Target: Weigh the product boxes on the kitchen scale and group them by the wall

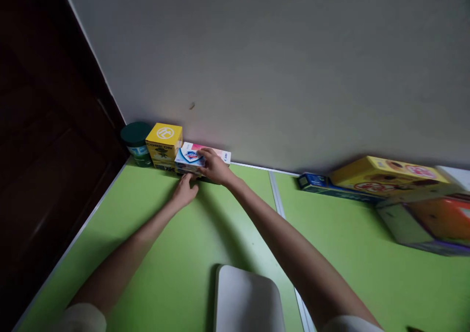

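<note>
Both my arms reach to the far left corner of a green table (pixel 154 253). My right hand (pixel 215 168) is closed on a small white and blue soap box (pixel 188 156), which rests on top of a flat pink and white box (pixel 215 152) by the wall. My left hand (pixel 185 191) lies just below and in front of these boxes, fingers curled against their front edge; what it holds, if anything, is hidden. A yellow cube-shaped box (pixel 164 145) stands immediately left of the soap box, and a dark green lidded jar (pixel 137 142) stands left of that.
A grey-white wall (pixel 279 62) backs the table. A dark wooden door (pixel 44 141) is at the left. At the right lie a blue box (pixel 316 181), a large yellow box (pixel 389 175) and an orange and grey box (pixel 429 224). A white tray (pixel 247 300) sits at the near edge.
</note>
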`<action>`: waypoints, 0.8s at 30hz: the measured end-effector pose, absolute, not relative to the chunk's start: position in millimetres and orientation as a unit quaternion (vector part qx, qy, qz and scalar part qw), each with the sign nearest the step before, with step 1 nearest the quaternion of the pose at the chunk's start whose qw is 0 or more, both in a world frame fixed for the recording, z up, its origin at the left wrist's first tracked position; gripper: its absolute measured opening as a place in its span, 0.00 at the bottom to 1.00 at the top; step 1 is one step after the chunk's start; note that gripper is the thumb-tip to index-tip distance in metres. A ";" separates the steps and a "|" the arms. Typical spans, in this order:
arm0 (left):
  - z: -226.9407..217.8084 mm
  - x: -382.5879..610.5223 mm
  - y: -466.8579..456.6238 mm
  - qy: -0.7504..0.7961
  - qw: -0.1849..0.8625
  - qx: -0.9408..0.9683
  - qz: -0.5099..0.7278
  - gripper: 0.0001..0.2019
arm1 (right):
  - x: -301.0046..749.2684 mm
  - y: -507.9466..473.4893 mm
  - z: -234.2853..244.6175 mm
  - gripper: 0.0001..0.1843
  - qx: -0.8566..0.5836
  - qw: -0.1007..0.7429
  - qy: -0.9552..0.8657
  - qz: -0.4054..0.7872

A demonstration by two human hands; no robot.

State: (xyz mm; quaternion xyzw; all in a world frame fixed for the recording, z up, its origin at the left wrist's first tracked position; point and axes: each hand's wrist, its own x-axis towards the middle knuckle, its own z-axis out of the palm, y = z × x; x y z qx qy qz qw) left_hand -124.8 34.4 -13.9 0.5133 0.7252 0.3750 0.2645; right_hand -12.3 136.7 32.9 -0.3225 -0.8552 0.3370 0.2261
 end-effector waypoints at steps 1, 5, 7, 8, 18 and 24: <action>-14.8 -125.4 36.7 0.726 0.270 0.511 0.373 0.14 | -12.6 135.8 34.1 0.31 -0.327 0.224 -0.855 0.336; -10.1 -126.2 34.5 0.717 0.301 0.510 0.367 0.17 | -5.7 124.0 46.9 0.34 -0.370 0.212 -0.845 0.321; -3.7 -124.7 28.2 0.702 0.321 0.521 0.366 0.19 | 7.7 112.6 55.4 0.34 -0.395 0.211 -0.840 0.305; 0.3 -122.8 23.8 0.691 0.333 0.528 0.364 0.20 | 18.0 104.8 59.5 0.33 -0.394 0.214 -0.843 0.298; 68.6 -2.2 -59.3 0.491 0.490 0.701 0.164 0.20 | 204.8 -25.8 83.9 0.21 -0.269 0.106 -0.851 0.439; 74.3 122.4 -60.7 0.428 0.560 0.683 0.192 0.30 | 329.0 -47.1 67.9 0.17 -0.398 0.261 -0.724 0.499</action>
